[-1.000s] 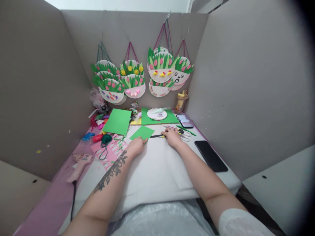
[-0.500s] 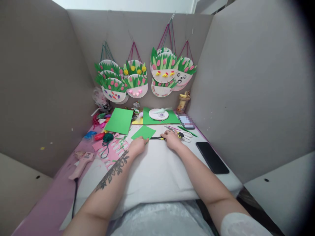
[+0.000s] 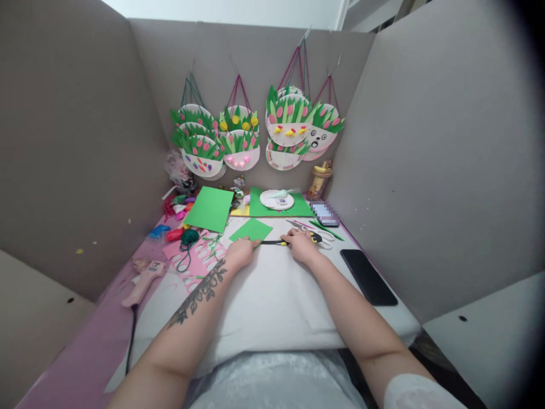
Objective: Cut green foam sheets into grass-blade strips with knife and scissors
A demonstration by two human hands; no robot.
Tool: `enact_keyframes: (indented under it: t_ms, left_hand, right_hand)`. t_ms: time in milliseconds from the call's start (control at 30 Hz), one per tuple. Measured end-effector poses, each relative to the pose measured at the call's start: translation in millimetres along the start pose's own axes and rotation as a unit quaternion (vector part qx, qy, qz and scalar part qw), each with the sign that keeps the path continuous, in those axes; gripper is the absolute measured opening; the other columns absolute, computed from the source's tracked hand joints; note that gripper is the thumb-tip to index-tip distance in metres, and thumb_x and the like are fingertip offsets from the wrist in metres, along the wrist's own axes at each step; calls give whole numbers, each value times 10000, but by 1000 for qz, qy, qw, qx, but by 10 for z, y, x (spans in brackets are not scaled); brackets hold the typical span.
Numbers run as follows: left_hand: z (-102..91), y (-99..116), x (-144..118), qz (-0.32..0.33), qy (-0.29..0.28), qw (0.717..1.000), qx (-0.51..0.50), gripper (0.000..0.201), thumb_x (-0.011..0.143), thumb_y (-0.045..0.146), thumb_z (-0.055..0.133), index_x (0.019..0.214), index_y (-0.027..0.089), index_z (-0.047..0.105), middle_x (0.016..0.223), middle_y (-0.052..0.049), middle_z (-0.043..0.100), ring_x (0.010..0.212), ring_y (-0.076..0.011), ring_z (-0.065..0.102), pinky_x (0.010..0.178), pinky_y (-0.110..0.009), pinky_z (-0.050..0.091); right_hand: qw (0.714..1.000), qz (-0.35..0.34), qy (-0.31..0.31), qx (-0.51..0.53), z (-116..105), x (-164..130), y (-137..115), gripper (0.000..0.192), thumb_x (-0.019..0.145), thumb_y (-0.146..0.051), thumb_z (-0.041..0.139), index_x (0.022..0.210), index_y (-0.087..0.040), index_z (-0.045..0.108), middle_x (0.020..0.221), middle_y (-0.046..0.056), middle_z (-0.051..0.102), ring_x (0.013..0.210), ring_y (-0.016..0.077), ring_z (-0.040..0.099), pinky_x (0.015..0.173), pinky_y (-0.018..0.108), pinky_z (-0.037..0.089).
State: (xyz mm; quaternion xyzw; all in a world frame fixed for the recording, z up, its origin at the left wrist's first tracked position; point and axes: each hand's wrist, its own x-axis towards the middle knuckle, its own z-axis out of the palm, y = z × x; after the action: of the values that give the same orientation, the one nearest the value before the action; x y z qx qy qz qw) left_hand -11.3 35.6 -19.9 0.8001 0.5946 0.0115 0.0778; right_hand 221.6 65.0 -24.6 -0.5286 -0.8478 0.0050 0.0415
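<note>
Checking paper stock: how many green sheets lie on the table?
3: one under the left hand, one further left, one under the plate.

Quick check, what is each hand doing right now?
Left hand: closed on the near edge of the small green paper sheet.
Right hand: closed on the scissors, blades pointing toward the sheet.

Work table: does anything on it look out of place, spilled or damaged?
Nothing looks spilled or broken. The left hand rests on a small green sheet; the right hand holds yellow-handled scissors beside it. The far-left corner is cluttered with coloured scraps, and a pink glue gun lies loose near the left edge.
</note>
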Motion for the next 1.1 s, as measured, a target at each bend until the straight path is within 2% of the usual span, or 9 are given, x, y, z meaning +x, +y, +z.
enact_keyframes:
  t_ms: [200, 333, 533, 667, 800, 1100]
  left_hand:
    - [-4, -32, 19, 8, -5, 1000, -25, 453, 879, 221, 369, 1283, 296, 562, 958, -96, 602, 872, -204, 610, 763, -264, 453]
    - [-16, -86, 71, 10, -19, 999, -28, 467, 857, 189, 385, 1257, 325, 584, 975, -82, 617, 876, -202, 615, 764, -264, 456]
    - [-8, -157, 161, 2, -36, 998, -60, 499, 815, 124, 398, 1225, 309, 615, 1151, -60, 642, 991, -199, 601, 837, -262, 456]
    - [6, -189, 193, 1, -41, 996, -78, 488, 818, 135, 408, 1217, 322, 617, 1240, -25, 621, 1043, -194, 588, 877, -269, 453]
    - [-13, -203, 197, 10, -43, 996, -78, 473, 832, 150, 391, 1206, 318, 627, 1243, -31, 621, 1022, -206, 601, 871, -292, 460]
    - [-82, -169, 155, 16, -60, 995, -84, 440, 838, 223, 417, 1223, 292, 618, 1213, -34, 639, 984, -190, 608, 870, -267, 459]
  right_hand:
    - [1000, -25, -3, 8, -30, -48, -132, 437, 823, -96, 425, 1158, -298, 620, 1107, 88, 563, 1067, 245, 465, 1034, 564, 110]
    - [999, -33, -6, 12, -52, -78, -182, 450, 826, -78, 416, 1171, -291, 612, 1105, 95, 563, 1059, 242, 462, 1028, 533, 138]
    - [999, -44, -13, 20, -61, -73, -218, 434, 823, -91, 427, 1163, -278, 621, 1079, 95, 567, 1035, 239, 480, 940, 419, 256]
    - [998, -55, -8, 21, -70, -69, -241, 435, 813, -90, 440, 1161, -272, 626, 1066, 96, 574, 1024, 235, 489, 892, 376, 276]
    - [998, -61, -14, 23, -96, -77, -233, 439, 812, -98, 451, 1175, -278, 619, 1078, 91, 577, 1021, 228, 498, 871, 347, 285]
    - [998, -61, -23, 10, -138, -97, -206, 422, 817, -100, 448, 1151, -278, 635, 1084, 94, 579, 1032, 235, 493, 863, 341, 293]
